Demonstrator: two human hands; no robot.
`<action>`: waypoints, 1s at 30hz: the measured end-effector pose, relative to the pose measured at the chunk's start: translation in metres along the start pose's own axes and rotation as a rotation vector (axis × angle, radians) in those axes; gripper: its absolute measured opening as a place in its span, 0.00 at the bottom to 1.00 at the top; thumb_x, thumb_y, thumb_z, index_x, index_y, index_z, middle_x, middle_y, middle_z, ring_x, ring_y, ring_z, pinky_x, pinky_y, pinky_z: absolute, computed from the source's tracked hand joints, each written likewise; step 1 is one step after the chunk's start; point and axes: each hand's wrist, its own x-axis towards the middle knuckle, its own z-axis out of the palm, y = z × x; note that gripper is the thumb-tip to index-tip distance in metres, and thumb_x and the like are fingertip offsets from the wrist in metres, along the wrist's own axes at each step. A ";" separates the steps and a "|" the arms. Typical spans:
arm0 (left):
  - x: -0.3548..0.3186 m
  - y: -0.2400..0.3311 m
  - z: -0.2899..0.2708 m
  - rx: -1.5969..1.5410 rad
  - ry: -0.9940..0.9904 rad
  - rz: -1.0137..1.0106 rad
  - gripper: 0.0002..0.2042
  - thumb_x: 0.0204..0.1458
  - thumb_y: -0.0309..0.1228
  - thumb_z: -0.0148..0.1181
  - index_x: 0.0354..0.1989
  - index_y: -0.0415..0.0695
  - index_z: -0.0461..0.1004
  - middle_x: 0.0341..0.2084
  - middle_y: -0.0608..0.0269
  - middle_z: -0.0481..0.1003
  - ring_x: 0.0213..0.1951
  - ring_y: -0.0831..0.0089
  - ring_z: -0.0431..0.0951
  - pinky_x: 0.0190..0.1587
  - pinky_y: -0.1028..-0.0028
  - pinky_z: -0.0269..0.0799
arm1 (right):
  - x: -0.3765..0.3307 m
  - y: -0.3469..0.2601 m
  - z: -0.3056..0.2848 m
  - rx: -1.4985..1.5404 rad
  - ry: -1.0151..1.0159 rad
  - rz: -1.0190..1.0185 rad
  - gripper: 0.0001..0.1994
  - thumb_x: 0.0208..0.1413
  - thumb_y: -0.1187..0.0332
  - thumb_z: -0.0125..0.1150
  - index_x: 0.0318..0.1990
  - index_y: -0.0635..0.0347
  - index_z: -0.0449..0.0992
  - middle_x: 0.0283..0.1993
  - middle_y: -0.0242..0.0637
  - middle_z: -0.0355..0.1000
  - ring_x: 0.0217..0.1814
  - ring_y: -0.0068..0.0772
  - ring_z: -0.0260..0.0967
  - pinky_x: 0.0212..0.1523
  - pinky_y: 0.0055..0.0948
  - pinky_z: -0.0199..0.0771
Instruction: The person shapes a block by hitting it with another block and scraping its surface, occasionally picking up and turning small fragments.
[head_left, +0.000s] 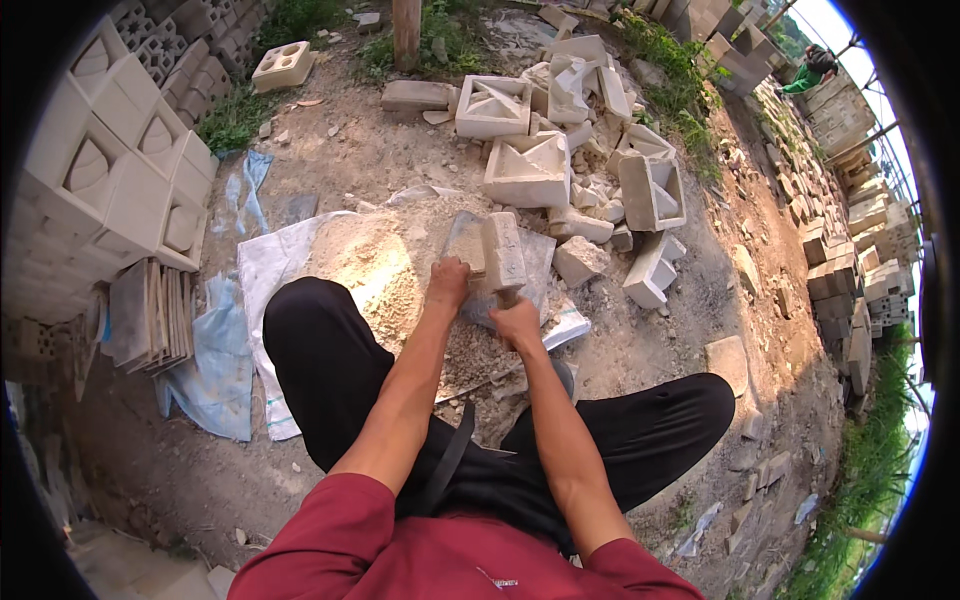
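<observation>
My right hand (516, 322) is closed round the short handle of a dusty mallet (503, 252) with a long block-shaped head. The head stands over a grey board (537, 262) on the ground between my knees. My left hand (448, 283) is curled at the near edge of a small sandy-coloured block (467, 243) on the same board, just left of the mallet; its fingertips are partly hidden. Close beside it, a heap of pale sandy powder (365, 262) lies on a white sack (262, 262).
Broken concrete blocks (528, 172) and rubble lie beyond the board to the right. Finished decorative blocks (115, 150) are stacked at far left, above leaning thin boards (150, 318). A blue sheet (225, 365) lies by them. A wooden post (406, 35) stands ahead; a person (815, 68) is far off right.
</observation>
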 end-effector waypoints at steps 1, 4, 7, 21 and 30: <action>-0.001 -0.009 0.004 0.016 -0.023 -0.013 0.07 0.43 0.29 0.59 0.32 0.46 0.78 0.35 0.59 0.73 0.44 0.60 0.73 0.48 0.58 0.65 | 0.002 -0.014 -0.002 0.004 0.013 -0.018 0.20 0.39 0.63 0.66 0.37 0.72 0.77 0.30 0.51 0.77 0.32 0.44 0.78 0.34 0.36 0.76; 0.000 0.002 0.005 0.034 -0.016 0.027 0.08 0.43 0.27 0.58 0.33 0.46 0.78 0.35 0.58 0.73 0.45 0.61 0.73 0.48 0.59 0.66 | 0.004 -0.008 -0.004 0.150 0.092 -0.030 0.18 0.39 0.62 0.65 0.34 0.71 0.77 0.28 0.50 0.77 0.29 0.41 0.77 0.32 0.36 0.76; -0.003 -0.002 0.006 0.052 0.010 0.036 0.07 0.43 0.27 0.58 0.33 0.45 0.78 0.35 0.58 0.74 0.45 0.61 0.73 0.48 0.60 0.67 | -0.001 -0.016 -0.003 0.100 0.103 -0.092 0.18 0.39 0.62 0.65 0.31 0.72 0.76 0.26 0.49 0.76 0.26 0.39 0.77 0.29 0.35 0.75; -0.002 -0.001 0.008 -0.006 0.081 0.058 0.06 0.42 0.29 0.58 0.29 0.43 0.75 0.33 0.56 0.73 0.43 0.58 0.73 0.45 0.58 0.68 | 0.003 -0.025 -0.010 0.260 0.093 -0.094 0.12 0.42 0.68 0.64 0.27 0.70 0.73 0.18 0.39 0.71 0.15 0.30 0.69 0.18 0.32 0.71; -0.009 -0.006 -0.012 -0.060 -0.010 -0.172 0.11 0.41 0.30 0.59 0.36 0.45 0.76 0.39 0.58 0.75 0.48 0.61 0.71 0.51 0.57 0.64 | -0.001 -0.023 -0.010 0.254 -0.054 0.211 0.22 0.38 0.59 0.67 0.34 0.72 0.77 0.29 0.53 0.77 0.36 0.51 0.77 0.39 0.39 0.76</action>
